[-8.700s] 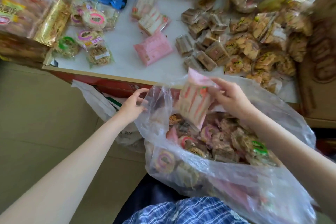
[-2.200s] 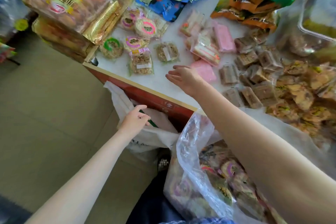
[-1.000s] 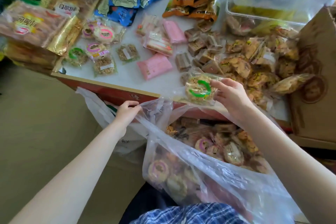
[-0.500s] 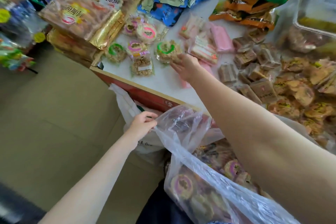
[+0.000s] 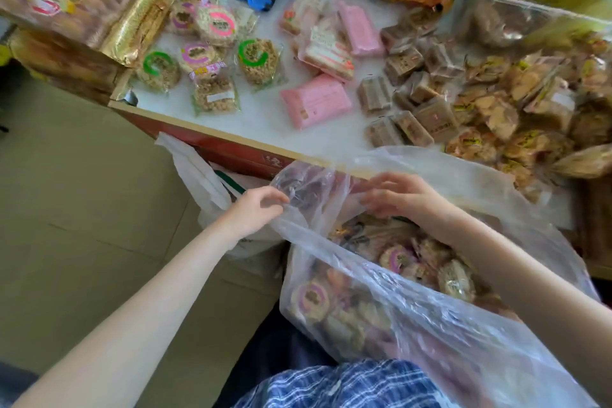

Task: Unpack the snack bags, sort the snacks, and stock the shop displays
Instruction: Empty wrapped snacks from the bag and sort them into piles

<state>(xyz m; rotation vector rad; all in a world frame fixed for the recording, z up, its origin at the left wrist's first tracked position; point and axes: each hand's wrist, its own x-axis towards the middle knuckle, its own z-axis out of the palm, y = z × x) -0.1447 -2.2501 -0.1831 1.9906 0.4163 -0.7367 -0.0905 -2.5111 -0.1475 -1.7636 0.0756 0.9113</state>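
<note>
The left hand (image 5: 256, 209) pinched the near left rim of the clear plastic bag (image 5: 414, 315), thumb and fingers curled tight on the film, holding the mouth of the bag open. That grip sat just below the front edge of the tabletop (image 5: 265, 119). The right hand (image 5: 402, 197) hovered over the bag's mouth, fingers loosely bent and pointing left toward the other hand; its fingertips lay against the film at the far rim, but whether they actually gripped it could not be told. The hand carried no snack.

Inside the bag, directly beneath and toward the person from the right hand, lay a heap of wrapped snacks, among them a round cake with a purple ring (image 5: 397, 257) and another purple-ringed one (image 5: 311, 296) pressed against the bag's near left wall.

On the tabletop, well apart from both hands, the sorted snacks lay in groups. At the left were round cakes with green rings (image 5: 253, 60) (image 5: 159, 69) and pink-ringed ones (image 5: 217, 25), with a square clear-wrapped cake (image 5: 215, 94) in front of them. A pink packet (image 5: 316, 99) lay near the middle, with brown wrapped blocks (image 5: 407, 89) to its right and a pile of golden crisp packets (image 5: 506, 103) beyond those. A white bag (image 5: 198, 172) hung below the tabletop edge, just beside the left hand.
</note>
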